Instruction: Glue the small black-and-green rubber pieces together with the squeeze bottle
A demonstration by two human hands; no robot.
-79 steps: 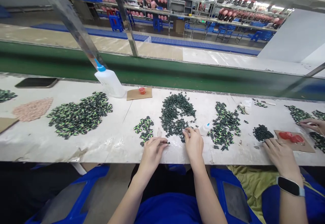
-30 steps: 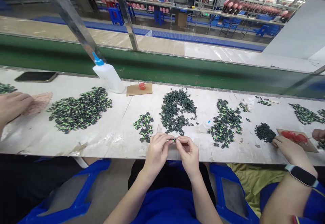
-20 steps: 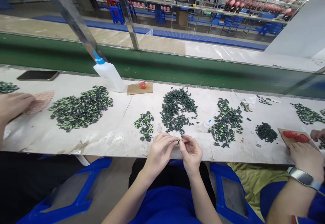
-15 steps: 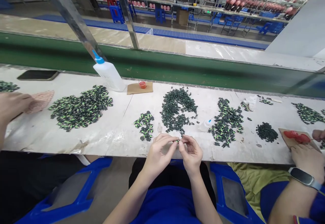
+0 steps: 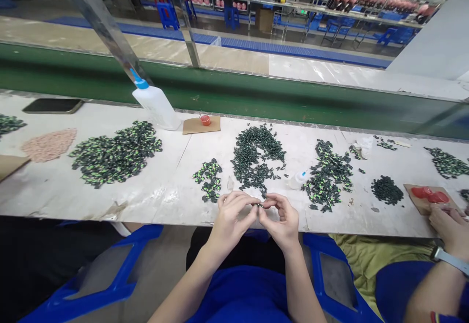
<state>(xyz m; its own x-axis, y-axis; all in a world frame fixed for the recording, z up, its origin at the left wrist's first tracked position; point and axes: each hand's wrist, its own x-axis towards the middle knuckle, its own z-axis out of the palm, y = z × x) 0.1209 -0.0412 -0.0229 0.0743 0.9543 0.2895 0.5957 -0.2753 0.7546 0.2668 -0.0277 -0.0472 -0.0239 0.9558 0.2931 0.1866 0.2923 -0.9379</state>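
Observation:
My left hand (image 5: pixel 234 215) and my right hand (image 5: pixel 281 218) meet fingertip to fingertip over the table's near edge. Between them they pinch a small dark piece (image 5: pixel 259 204), too small to make out in detail. Just beyond lies a heap of small dark green pieces (image 5: pixel 258 149). Left of it is a small group of black pieces with bright green marks (image 5: pixel 209 179). To the right, a small clear bottle with a blue tip (image 5: pixel 297 180) lies beside a bigger pile of black-and-green pieces (image 5: pixel 328 174).
A white squeeze bottle (image 5: pixel 157 108) leans by a metal post. A red cup (image 5: pixel 205 119) sits on cardboard (image 5: pixel 190 126). Farther left are a large black-and-green pile (image 5: pixel 115 154) and pinkish pieces (image 5: pixel 51 144). At right, a co-worker's hand (image 5: pixel 449 225) is near red cups (image 5: pixel 428 193).
My hands stay pinched together, the right one shifted slightly. The co-worker's hand at far left has left the view, uncovering the pinkish pieces. The right co-worker's watch arm has moved right.

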